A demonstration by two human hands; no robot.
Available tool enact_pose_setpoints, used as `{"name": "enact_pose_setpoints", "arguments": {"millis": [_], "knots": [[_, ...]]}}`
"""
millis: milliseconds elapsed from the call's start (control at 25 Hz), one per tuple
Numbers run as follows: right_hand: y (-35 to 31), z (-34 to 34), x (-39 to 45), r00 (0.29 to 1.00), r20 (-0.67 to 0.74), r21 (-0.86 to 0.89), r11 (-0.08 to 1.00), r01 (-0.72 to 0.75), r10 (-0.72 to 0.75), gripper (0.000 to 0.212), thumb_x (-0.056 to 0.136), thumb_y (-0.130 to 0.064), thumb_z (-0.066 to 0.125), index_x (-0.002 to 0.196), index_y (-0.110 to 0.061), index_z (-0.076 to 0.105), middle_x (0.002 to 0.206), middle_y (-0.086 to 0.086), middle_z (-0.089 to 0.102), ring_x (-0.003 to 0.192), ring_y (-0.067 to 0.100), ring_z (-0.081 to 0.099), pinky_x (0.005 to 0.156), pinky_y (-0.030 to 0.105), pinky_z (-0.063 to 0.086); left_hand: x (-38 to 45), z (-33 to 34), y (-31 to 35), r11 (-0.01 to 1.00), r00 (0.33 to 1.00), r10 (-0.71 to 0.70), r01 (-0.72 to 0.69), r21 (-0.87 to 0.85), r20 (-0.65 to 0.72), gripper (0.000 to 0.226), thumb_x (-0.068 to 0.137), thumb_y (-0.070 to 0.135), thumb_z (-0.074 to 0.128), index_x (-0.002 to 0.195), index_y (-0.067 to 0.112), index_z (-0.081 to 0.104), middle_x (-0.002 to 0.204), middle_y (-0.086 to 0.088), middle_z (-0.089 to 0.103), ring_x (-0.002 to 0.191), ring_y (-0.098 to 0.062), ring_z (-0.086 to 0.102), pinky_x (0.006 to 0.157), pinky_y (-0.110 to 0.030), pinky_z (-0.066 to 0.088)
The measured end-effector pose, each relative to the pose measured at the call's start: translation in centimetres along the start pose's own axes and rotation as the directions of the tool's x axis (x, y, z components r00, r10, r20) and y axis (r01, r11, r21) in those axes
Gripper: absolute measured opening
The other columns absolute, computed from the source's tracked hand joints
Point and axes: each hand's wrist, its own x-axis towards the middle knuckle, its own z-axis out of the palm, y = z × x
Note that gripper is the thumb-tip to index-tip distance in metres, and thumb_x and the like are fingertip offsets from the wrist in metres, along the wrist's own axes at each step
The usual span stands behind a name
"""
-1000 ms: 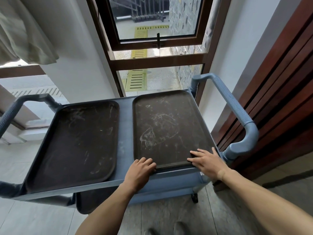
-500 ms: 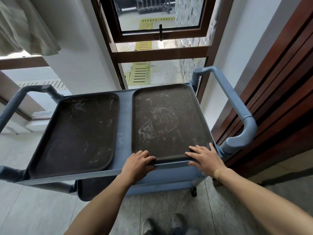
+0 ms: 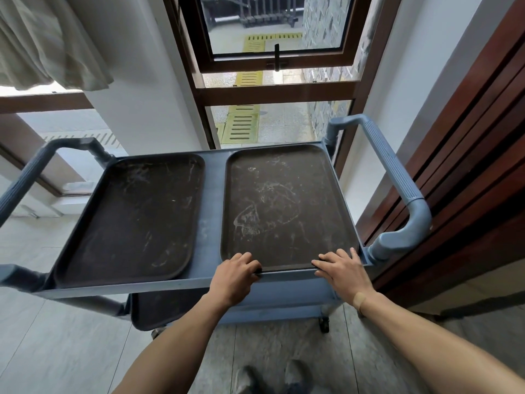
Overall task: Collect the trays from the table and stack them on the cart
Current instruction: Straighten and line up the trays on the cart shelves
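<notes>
Head view looks down on both hands at the near edge of a blue-grey cart's top shelf (image 3: pixel 211 211). Left hand (image 3: pixel 231 275) is curled, its fingers folded over the near rim of the right-hand tray (image 3: pixel 284 206), close to that tray's near-left corner; the grip is pressed onto the rim. Right hand (image 3: pixel 342 273) lies flatter, fingers spread and resting on the same rim at the near-right corner; whether its thumb hooks beneath cannot be told. A tan plaster (image 3: pixel 360 299) sits on the right wrist.

That dark brown tray fills the right half of the top shelf, scuffed with pale marks. A dark edge shows just under its near rim between the hands, so it may rest on another tray, though this is hard to make out. A second dark tray (image 3: pixel 136 220) lies on the left half, apart from the first, with a bare strip of shelf between.

Ribbed handles rise at the shelf's right end (image 3: pixel 397 186) and left end (image 3: pixel 25 180). Below, a lower shelf holds something dark, mostly hidden. One caster (image 3: pixel 324 324) shows on the grey tiled floor (image 3: pixel 56 351).

Beyond the far edge stands a brown-framed window (image 3: pixel 272 89); white wall, a pale curtain (image 3: pixel 48 44) at upper left, red-brown wood panelling (image 3: pixel 468 166) at right. Shoes (image 3: pixel 272 378) are cut off at the bottom.
</notes>
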Motion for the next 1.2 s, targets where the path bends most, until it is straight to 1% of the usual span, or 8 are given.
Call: {"name": "enact_pose_setpoints", "arguments": {"millis": [320,400,480,560,720,800,960,1200], "knots": [[0.0,-0.4,-0.4,0.997,-0.068,-0.005,1.000,0.024,-0.024,0.040,0.098,-0.051,0.034,0.134,-0.043,0.049,0.121,-0.011,0.054,0.113,0.015,0.045,0.109,0.044,0.026,-0.4,0.5,0.3,0.998,0.999,-0.052,0.052,-0.020,-0.015,0.026,0.096,0.041,0.046,0.113,0.026,0.059,0.107,0.001,0.053,0.097,-0.020,0.051,0.071,-0.031,0.045],[0.0,-0.6,-0.6,0.993,-0.098,-0.003,0.998,0.067,-0.067,0.037,0.097,-0.047,0.043,0.130,-0.036,0.057,0.114,-0.005,0.060,0.107,0.019,0.052,0.100,0.042,0.037,-0.6,0.4,0.5,0.997,0.998,-0.065,0.064,-0.032,-0.020,0.027,0.096,0.041,0.046,0.116,0.027,0.059,0.108,0.000,0.053,0.099,-0.021,0.050,0.074,-0.032,0.047],[0.1,-0.6,-0.7,0.981,-0.150,-0.048,0.992,0.117,-0.123,0.030,0.090,-0.041,0.060,0.116,-0.029,0.069,0.098,-0.001,0.066,0.091,0.022,0.060,0.083,0.039,0.049,-0.7,0.3,0.6,0.996,0.996,-0.081,0.080,-0.042,-0.021,0.029,0.096,0.041,0.046,0.118,0.027,0.059,0.110,0.000,0.053,0.101,-0.021,0.050,0.077,-0.033,0.048],[0.2,-0.8,-0.6,0.974,-0.162,-0.109,0.984,0.144,-0.161,0.025,0.083,-0.040,0.069,0.104,-0.027,0.073,0.089,-0.001,0.067,0.080,0.022,0.063,0.072,0.038,0.051,-1.0,0.3,0.7,0.994,0.995,-0.091,0.089,-0.055,-0.033,0.030,0.096,0.040,0.045,0.120,0.026,0.058,0.110,0.000,0.054,0.101,-0.021,0.050,0.079,-0.033,0.048],[0.7,-0.6,0.1,0.945,-0.207,-0.161,0.962,0.221,-0.252,0.031,0.074,-0.040,0.077,0.101,-0.025,0.072,0.093,-0.002,0.068,0.078,0.022,0.063,0.061,0.036,0.052,-2.1,0.4,0.2,0.996,0.995,-0.079,0.076,-0.052,-0.057,0.032,0.096,0.037,0.044,0.122,0.024,0.058,0.113,0.000,0.057,0.100,-0.021,0.053,0.083,-0.032,0.046],[0.4,-0.6,0.6,0.935,-0.211,-0.149,0.955,0.258,-0.286,0.040,0.074,-0.046,0.075,0.108,-0.025,0.070,0.102,-0.002,0.067,0.086,0.023,0.064,0.065,0.036,0.053,-2.8,0.2,-0.5,0.996,0.994,-0.082,0.079,-0.038,-0.068,0.033,0.095,0.037,0.045,0.123,0.023,0.057,0.115,0.000,0.056,0.103,-0.022,0.053,0.087,-0.034,0.046],[-2.5,-1.0,1.9,0.926,-0.210,-0.114,0.948,0.297,-0.315,0.053,0.084,-0.058,0.050,0.124,-0.026,0.062,0.116,-0.003,0.064,0.106,0.022,0.059,0.080,0.037,0.051,-5.1,-0.3,-2.7,0.992,0.987,-0.129,0.127,-0.018,-0.095,0.040,0.090,0.037,0.050,0.128,0.025,0.051,0.128,0.002,0.051,0.114,-0.021,0.050,0.097,-0.034,0.041],[-11.3,-1.1,4.2,0.925,-0.180,-0.110,0.941,0.319,-0.335,0.064,0.091,-0.063,0.033,0.146,-0.031,0.034,0.145,-0.006,0.042,0.136,0.020,0.033,0.104,0.039,0.034,-12.1,-1.3,-8.2,0.967,0.945,-0.254,0.256,-0.019,-0.207,0.052,0.086,0.041,0.058,0.135,0.025,0.048,0.136,-0.001,0.049,0.127,-0.023,0.046,0.104,-0.037,0.038]]}}
